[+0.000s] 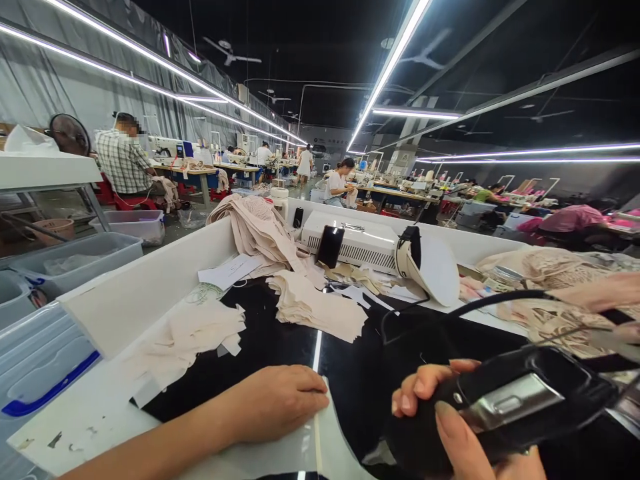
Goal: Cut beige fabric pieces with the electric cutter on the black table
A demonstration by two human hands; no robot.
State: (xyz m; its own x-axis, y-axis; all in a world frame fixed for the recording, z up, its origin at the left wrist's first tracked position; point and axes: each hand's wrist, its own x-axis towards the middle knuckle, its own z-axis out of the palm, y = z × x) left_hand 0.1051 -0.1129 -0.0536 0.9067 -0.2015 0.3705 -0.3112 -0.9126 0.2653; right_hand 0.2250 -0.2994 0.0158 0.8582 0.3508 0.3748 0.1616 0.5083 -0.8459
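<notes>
My left hand (274,401) lies flat, palm down, on a clear plastic sheet (300,448) at the near edge of the black table top (270,340). My right hand (450,420) grips a black hand-held tool with a metal plate (520,400); a black cable (480,303) runs from it toward the right. Stacks of beige cut fabric pieces (320,307) lie just beyond my hands, and another pile (190,333) sits to the left.
A white machine box (360,243) with a phone (331,246) leaning on it stands at the back of the table. A white partition wall (150,287) borders the left. Plastic bins (70,257) stand left of it. Other people sit at sewing tables behind.
</notes>
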